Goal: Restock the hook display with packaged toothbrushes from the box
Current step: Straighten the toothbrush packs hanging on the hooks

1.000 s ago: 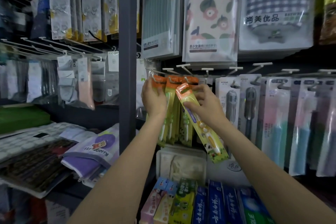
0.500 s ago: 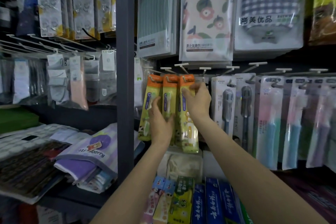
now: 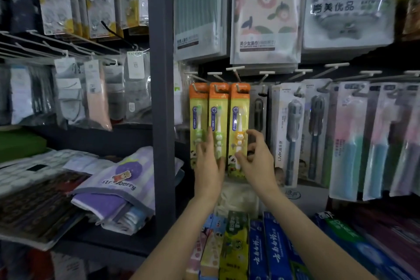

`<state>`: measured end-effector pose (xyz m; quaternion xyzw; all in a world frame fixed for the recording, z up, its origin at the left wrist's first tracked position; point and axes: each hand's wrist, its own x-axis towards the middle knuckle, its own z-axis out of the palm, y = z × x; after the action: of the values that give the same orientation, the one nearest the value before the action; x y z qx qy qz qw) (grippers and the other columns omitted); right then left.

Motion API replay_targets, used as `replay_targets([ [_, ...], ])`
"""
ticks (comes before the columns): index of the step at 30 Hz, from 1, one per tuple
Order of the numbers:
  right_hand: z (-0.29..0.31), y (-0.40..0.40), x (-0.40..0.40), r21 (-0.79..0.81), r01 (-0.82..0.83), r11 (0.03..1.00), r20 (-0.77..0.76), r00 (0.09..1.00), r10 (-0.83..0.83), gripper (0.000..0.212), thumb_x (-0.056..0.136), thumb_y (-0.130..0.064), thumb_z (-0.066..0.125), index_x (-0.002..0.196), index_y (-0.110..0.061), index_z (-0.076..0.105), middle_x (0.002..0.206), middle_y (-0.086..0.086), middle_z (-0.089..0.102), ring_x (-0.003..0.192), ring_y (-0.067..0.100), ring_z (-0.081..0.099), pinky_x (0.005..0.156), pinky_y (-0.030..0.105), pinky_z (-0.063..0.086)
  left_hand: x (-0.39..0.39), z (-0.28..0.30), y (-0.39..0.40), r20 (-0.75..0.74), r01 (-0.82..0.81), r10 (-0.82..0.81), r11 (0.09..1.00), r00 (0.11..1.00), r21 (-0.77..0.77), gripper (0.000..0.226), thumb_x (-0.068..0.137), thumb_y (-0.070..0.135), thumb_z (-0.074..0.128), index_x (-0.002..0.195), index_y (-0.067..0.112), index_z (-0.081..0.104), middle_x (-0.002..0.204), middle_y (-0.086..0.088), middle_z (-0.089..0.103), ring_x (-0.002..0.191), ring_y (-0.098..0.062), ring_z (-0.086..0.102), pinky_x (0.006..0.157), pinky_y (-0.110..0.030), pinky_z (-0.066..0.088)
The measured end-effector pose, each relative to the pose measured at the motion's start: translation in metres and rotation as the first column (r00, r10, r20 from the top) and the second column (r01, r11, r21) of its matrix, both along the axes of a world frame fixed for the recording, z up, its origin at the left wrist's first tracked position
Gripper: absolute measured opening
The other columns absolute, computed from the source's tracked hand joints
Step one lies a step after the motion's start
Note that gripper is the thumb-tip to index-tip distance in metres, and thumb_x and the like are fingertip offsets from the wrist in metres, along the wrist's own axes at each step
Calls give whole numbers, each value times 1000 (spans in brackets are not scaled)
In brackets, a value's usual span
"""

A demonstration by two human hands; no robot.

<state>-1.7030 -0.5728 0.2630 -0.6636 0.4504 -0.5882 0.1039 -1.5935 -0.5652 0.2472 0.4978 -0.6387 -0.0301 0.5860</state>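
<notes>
Three packaged kids' toothbrushes with orange tops hang side by side on white hooks [image 3: 236, 73]: the left pack [image 3: 198, 111], the middle pack [image 3: 217, 111] and the right pack [image 3: 239, 111]. My left hand [image 3: 209, 163] rests with straight fingers against the lower parts of the left and middle packs. My right hand [image 3: 255, 159] hovers at the lower right edge of the right pack, fingers loosely curved, thumb touching the pack and holding nothing. No box is in view.
Grey toothbrush packs [image 3: 293, 125] and pastel ones [image 3: 350, 143] hang to the right. Toothpaste boxes [image 3: 256, 245] stand below my arms. A dark upright post [image 3: 160, 98] stands just left of the packs. Bagged towels [image 3: 263, 11] hang above, and a purple cloth bag [image 3: 118, 179] lies at the left.
The tilted pack in my right hand went onto the third hook and now hangs straight. Both hands slid down from the pack tops to their lower parts, and my right hand let go.
</notes>
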Motion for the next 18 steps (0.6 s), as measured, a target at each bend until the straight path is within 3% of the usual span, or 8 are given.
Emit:
replay_targets([
  [3,6,-3,6,-10,47,999,-42,998,-47,57,86,-9,62,134,-24,36,114,14,53,89,19,53,83,36,48,-1,4,-5,46,-41,40,999,998,20,79,93,10,51,147,30,-4,149,-8,22,133,-20,31,97,-24,35],
  [5,10,-3,8,-6,55,998,-62,997,-55,56,87,-8,60,136,-22,35,117,14,51,87,15,48,78,28,42,0,7,-8,86,-71,68,997,994,33,80,93,9,50,147,29,-5,152,-7,18,136,-20,27,99,-27,36],
  [8,11,-1,6,17,63,998,-108,992,-61,57,89,-8,58,138,-21,32,124,11,47,97,19,51,80,26,39,2,8,-9,91,-78,71,994,993,71,81,92,5,51,147,31,-2,152,-8,15,136,-20,28,96,-26,38],
  [13,-3,12,-17,5,108,994,-253,962,-103,57,87,-10,61,137,-13,34,130,10,38,118,22,45,98,27,38,2,-11,-2,67,-169,173,984,983,-61,74,84,-2,58,145,25,25,139,-9,29,125,-24,38,102,-34,41],
  [18,-9,37,-67,-194,176,965,-257,940,-223,48,84,0,60,128,-9,43,126,10,38,112,21,47,91,22,41,-18,-20,10,127,-161,183,974,975,-161,64,80,-8,55,136,19,42,137,-7,33,128,-24,37,99,-40,45],
])
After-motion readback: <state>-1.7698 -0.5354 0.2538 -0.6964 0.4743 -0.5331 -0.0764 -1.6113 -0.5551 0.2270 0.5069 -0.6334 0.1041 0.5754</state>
